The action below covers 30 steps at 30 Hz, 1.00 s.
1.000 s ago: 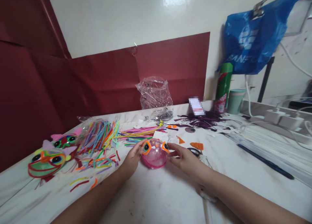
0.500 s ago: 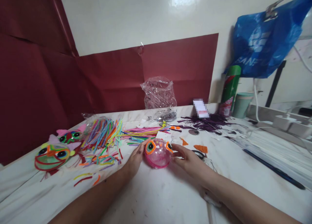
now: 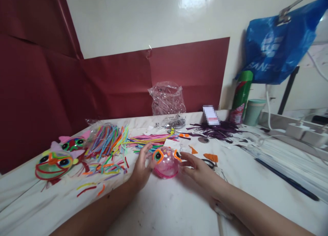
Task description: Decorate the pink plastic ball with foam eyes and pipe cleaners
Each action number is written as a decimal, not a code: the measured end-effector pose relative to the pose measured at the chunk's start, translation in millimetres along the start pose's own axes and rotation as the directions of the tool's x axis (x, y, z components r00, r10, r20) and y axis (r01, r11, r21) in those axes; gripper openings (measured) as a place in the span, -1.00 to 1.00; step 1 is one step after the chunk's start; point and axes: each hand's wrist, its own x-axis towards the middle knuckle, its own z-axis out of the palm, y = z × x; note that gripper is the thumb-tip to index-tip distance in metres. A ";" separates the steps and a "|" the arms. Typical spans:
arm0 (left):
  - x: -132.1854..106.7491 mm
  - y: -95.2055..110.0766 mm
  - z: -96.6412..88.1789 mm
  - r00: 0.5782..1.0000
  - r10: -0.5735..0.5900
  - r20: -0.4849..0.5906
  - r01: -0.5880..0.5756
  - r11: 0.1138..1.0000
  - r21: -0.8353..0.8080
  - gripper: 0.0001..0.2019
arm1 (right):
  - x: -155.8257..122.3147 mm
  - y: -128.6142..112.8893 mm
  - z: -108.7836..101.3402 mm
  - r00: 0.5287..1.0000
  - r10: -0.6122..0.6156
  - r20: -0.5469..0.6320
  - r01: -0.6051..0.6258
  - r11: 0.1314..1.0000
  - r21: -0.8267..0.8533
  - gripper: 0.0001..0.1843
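A clear pink ball (image 3: 167, 167) with two orange-rimmed googly eyes sits on the white table in front of me. Its lower edge has a bright pink rim. My left hand (image 3: 142, 167) is beside its left side, fingers raised and apart, with the thumb close to the ball. At the right side, my right hand (image 3: 194, 166) has curved, parted fingers by the orange-rimmed eye; whether the fingertips touch cannot be made out. Behind that hand lie black scissor handles (image 3: 208, 163), partly hidden, and a fuzzy orange piece (image 3: 211, 157).
Two decorated ball faces, one green (image 3: 52, 167) and one red (image 3: 74, 143), stand at the left. Colourful pipe cleaners (image 3: 106, 140) lie nearby. Purple strips (image 3: 217, 130) lie at the back. A dark blue stick-like tool (image 3: 287, 179) and white power plugs (image 3: 297, 130) are at the right.
My left hand has come off the ball and moved slightly left, its fingers lifting and spreading. The ball and my right hand stay nearly where they were.
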 end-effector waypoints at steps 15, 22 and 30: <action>8.0 25.6 1.6 0.932 -0.270 0.241 0.352 0.827 -0.439 0.12 | -7.9 -16.2 -1.1 0.999 -0.050 -0.015 0.052 0.948 0.314 -0.30; 7.0 32.2 1.1 0.902 -0.177 0.394 0.326 0.877 -0.354 -0.33 | -8.1 -15.0 7.6 0.981 -0.156 0.118 0.133 0.974 0.183 -0.37; 5.8 13.5 -5.1 0.879 -0.216 0.426 0.417 0.782 -0.463 -0.36 | -7.1 -14.4 9.0 0.980 -0.175 0.099 0.151 0.966 0.208 -0.33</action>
